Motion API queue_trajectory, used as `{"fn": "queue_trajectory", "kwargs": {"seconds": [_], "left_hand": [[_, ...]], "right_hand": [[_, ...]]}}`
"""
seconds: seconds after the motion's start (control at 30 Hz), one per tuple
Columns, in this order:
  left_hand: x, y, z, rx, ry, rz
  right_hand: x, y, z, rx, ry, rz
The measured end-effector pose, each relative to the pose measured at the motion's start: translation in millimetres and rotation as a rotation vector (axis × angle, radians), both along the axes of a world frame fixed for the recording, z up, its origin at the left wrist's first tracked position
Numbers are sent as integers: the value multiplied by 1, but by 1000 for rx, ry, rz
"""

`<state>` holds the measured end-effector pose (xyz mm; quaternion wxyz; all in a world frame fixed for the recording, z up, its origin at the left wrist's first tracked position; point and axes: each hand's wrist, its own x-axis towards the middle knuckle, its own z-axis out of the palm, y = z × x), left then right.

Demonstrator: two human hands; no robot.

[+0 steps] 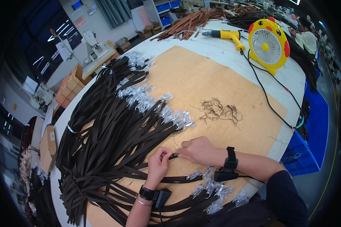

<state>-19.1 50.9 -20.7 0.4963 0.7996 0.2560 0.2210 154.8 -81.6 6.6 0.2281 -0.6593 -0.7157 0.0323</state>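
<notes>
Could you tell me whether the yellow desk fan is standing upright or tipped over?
Upright: the yellow desk fan stands on its base on the white table, grille facing the person.

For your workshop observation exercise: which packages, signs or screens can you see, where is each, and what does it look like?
Screen: far wall, top left; small blue rectangle.
Cardboard boxes: floor beyond the table; brown, open.
Blue bins: shelf at top centre; rectangular.
Blue crate: right of the table; large.

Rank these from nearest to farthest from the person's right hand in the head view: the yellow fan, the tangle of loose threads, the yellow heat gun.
1. Tangle of loose threads, just beyond the right hand.
2. Yellow fan, far right.
3. Yellow heat gun, top edge.
</notes>
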Motion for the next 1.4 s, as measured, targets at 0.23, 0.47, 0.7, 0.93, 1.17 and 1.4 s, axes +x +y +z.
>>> {"fn": "queue_trajectory", "kwargs": {"seconds": [0.23, 0.47, 0.7, 0.93, 1.17, 1.4], "left_hand": [[2, -1, 1, 40, -10, 3], [3, -1, 2, 46, -4, -9], [3, -9, 12, -1, -9, 20], [1, -22, 56, 293, 148, -488], [-9, 5, 52, 371, 160, 11], [-7, 2, 42, 348, 215, -38]], "right_hand": [[1, 2, 0, 8, -33, 20], [3, 2, -7, 36, -19, 38], [18, -8, 9, 93, 218, -268], [21, -27, 14, 47, 304, -233], [11, -15, 8, 23, 200, -88], [1, 3, 5, 12, 28, -20]]}}
